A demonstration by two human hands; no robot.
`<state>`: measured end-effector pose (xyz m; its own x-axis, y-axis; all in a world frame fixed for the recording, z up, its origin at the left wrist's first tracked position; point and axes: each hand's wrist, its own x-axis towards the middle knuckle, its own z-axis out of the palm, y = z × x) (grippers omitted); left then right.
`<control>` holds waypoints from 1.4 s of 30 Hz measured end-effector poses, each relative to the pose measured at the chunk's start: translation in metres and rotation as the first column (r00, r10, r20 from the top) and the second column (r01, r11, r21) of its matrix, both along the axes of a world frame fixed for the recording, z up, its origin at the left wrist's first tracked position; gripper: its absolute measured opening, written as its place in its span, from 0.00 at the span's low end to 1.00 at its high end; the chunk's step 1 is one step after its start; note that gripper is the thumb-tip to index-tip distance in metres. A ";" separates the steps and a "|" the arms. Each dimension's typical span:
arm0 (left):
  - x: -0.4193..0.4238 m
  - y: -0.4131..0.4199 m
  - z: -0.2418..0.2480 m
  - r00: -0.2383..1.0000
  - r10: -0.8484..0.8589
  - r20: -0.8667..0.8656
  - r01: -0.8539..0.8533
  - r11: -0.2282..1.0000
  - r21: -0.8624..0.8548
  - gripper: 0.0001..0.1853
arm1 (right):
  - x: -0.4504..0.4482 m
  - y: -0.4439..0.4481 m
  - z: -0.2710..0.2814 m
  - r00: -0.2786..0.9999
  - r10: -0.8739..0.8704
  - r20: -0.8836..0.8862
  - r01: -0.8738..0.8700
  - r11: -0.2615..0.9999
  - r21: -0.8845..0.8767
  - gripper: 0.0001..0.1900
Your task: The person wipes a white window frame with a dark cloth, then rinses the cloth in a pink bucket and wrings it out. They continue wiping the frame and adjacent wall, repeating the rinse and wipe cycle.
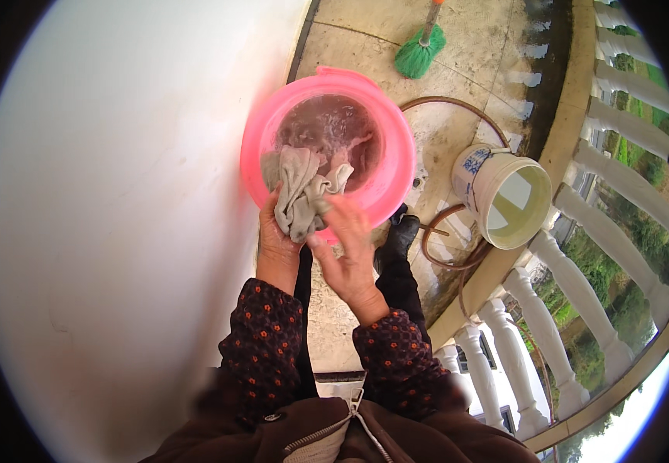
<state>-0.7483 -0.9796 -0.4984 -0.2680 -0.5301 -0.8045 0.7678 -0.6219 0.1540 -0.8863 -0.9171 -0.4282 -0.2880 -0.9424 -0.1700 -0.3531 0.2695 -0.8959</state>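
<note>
A pink plastic basin (398, 156) holds murky, sudsy water with more cloth partly under the surface. Above its near rim is a bunched wet grey cloth (296, 185). My left hand (279, 234) grips the cloth from the left, with the thumb against its side. My right hand (346, 249) is beside the cloth's right edge, its fingers spread and slightly blurred; whether the fingertips touch the fabric is hard to tell.
A white bucket (473, 185) of water stands at the right, beside a brown hose (435, 223). A green-bristled broom (418, 55) is beyond the basin. A white wall (137, 202) runs along the left, a white balustrade (589, 278) along the right.
</note>
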 end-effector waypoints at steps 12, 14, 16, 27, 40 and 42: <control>-0.032 0.003 0.051 0.890 -0.332 0.314 0.394 0.905 -0.161 0.42 | 0.007 -0.030 -0.031 0.844 -0.388 0.370 0.333 0.920 0.205 0.20; -0.033 -0.003 0.058 0.841 -0.405 0.359 0.476 0.868 -0.138 0.49 | 0.002 -0.027 -0.032 0.861 -0.385 0.331 0.307 0.914 0.265 0.18; -0.036 -0.005 0.063 0.822 -0.408 0.397 0.494 0.858 -0.142 0.49 | 0.000 -0.023 -0.034 0.851 -0.394 0.347 0.319 0.913 0.255 0.16; -0.020 -0.015 0.078 0.401 -0.439 0.804 0.822 0.560 -0.105 0.50 | -0.002 -0.029 -0.018 0.919 -0.333 0.211 0.323 0.943 0.080 0.11; -0.029 0.015 0.078 0.925 -0.286 -0.249 0.232 0.946 -0.226 0.49 | -0.073 -0.046 -0.014 0.575 -0.236 0.783 0.077 0.969 0.236 0.38; -0.039 0.022 0.087 0.896 -0.191 -0.402 0.123 0.974 -0.188 0.54 | -0.069 -0.055 -0.020 0.372 -0.296 0.880 -0.038 0.942 0.333 0.53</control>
<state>-0.7872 -0.9577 -0.4112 -0.6491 -0.5614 -0.5133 0.6770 -0.7341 -0.0533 -0.9556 -0.9720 -0.4486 0.0863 -0.7760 -0.6248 0.6890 0.4995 -0.5252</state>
